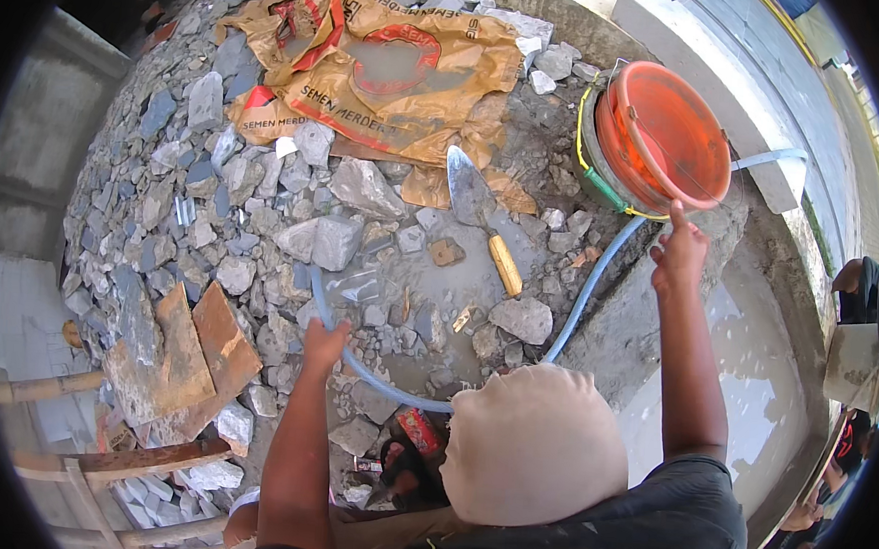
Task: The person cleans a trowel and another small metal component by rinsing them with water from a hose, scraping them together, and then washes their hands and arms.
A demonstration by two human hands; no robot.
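Two hands are shown. One blue hose [585,292] is grasped in the left hand [325,344]; the fingers are closed around it, and the hose is curved from that hand toward the right-hand side. The right hand [680,252] is partly open, with the index finger extended at the rim of one orange bucket [688,119]; whether the rim is pressed or gripped cannot be told. The bucket is located directly beyond the right hand. One trowel [470,190] with a wooden handle is laid between the hands, farther forward. One torn paper sack [400,84] is spread beyond the trowel. Two brown slabs [225,353] are positioned left of the left hand, among uncounted broken stones [206,101].
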